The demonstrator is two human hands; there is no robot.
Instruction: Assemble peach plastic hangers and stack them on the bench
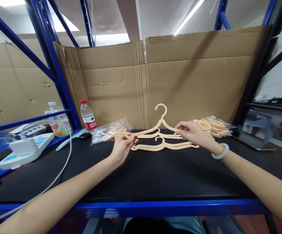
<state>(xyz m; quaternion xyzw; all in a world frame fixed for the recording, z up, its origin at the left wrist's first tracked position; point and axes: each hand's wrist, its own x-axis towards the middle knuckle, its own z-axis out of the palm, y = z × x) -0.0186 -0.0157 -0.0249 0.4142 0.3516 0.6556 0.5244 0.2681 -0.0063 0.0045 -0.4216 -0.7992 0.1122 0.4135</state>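
Observation:
Between my hands is a cream plastic clothes hanger [162, 121], its hook pointing up. My left hand [123, 146] pinches its left arm, and a looped end of cream plastic sticks out beyond the fingers. My right hand [192, 132], with a pale coiled band on the wrist, closes on the hanger's right arm; the fingers cover that end. Just below, another cream hanger [164, 146] lies flat on the black tabletop [165, 175]. Partly behind the held one lies a further cream hanger [153, 135].
Clear plastic bags with cream parts lie at the back left [111, 130] and back right [212, 126]. A red-capped water bottle [88, 116], a juice bottle [58, 118], a power strip [28, 151] and a white cable [66, 162] are leftward. Cardboard [194, 81] walls the back.

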